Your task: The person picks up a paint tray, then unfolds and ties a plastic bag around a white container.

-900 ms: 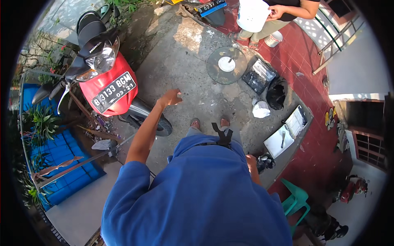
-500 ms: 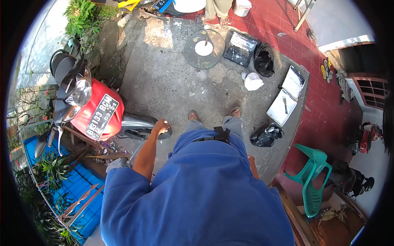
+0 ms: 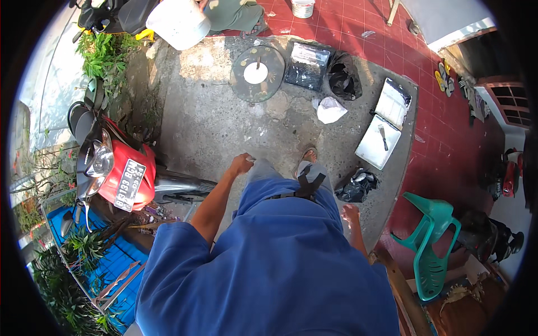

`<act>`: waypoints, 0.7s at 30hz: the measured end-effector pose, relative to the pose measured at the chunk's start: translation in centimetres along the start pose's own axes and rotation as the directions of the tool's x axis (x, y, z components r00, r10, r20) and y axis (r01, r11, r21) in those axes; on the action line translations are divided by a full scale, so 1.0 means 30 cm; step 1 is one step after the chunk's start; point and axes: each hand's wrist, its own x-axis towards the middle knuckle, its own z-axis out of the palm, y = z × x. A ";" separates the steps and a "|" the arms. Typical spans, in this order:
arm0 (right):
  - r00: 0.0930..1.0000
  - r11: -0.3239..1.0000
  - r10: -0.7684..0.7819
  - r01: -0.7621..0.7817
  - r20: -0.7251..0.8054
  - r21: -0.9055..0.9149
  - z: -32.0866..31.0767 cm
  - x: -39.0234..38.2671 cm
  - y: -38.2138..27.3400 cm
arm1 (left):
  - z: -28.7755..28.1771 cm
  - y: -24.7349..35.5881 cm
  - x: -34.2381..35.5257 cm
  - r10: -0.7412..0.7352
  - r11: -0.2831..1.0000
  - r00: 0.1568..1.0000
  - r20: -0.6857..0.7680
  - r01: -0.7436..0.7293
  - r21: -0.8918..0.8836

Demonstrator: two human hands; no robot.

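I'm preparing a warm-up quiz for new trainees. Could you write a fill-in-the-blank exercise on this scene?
1. The motorbike nearest the left hand has a ____ front cover.
2. The bag nearest the right hand is ____.
3. The green chair is on the picture's ____ side.

Missing words: red; black; right.

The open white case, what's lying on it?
A slim tool, perhaps a brush or scraper, lies on the nearer half of the case. The surface directly beneath is covered.
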 end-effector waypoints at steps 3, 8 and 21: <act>0.997 0.997 -0.060 0.062 -0.042 0.040 -0.081 0.049 -0.066 | 0.005 0.168 0.056 0.129 0.990 0.991 -0.034 -0.131 -0.047; 0.996 0.998 -0.066 0.066 -0.058 -0.008 -0.159 0.126 -0.135 | -0.015 0.382 0.172 0.226 0.948 0.974 -0.017 -0.224 -0.224; 0.978 0.961 -0.168 0.191 -0.126 0.201 0.059 0.111 -0.554 | -0.175 0.499 0.621 0.371 0.927 0.926 0.072 -0.374 0.029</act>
